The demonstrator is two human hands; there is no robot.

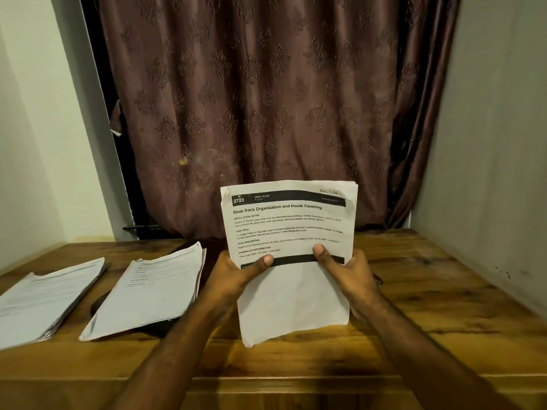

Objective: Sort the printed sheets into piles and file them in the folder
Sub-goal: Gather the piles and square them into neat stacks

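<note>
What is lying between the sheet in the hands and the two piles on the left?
Nothing visible. Both hands, left hand and right hand, hold the sheet above the table. The near pile and the far pile lie flat to the left, with only bare wood between.

Brown patterned fabric curtain (pixel 266 99) hangs behind, reaching the desk's far edge. Glossy grained wooden desk (pixel 429 297) fills the foreground. Pale painted wall (pixel 35 143) at left, grey wall (pixel 488 143) at right. Yellowish speckled stain (pixel 184 161) on curtain.
</note>
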